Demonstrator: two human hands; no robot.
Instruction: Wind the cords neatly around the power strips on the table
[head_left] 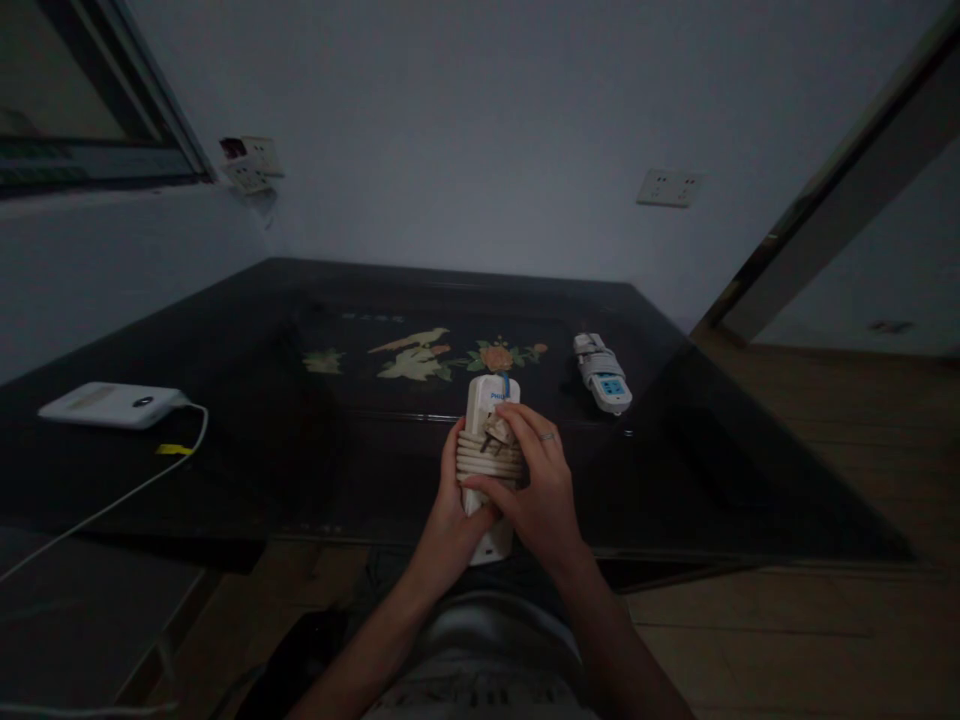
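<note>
A white power strip (491, 388) with blue lettering at its top end is held upright in front of me, near the table's front edge. Its pale cord (484, 458) is wound in several turns around the middle. My left hand (455, 510) wraps the strip from the left side and below. With its fingers, my right hand (538, 475) grips the plug (496, 430) at the cord's end, whose metal prongs point down to the left. The right thumb lies across the wound cord. A small piece of blue shows near the strip's top right.
On the dark table (247, 430), a second power strip (604, 375) with its cord wrapped lies to the right. A white power bank-like device (112, 404) with a cable lies at the left, near a yellow tag (174, 449). Wall sockets (669, 188) are behind.
</note>
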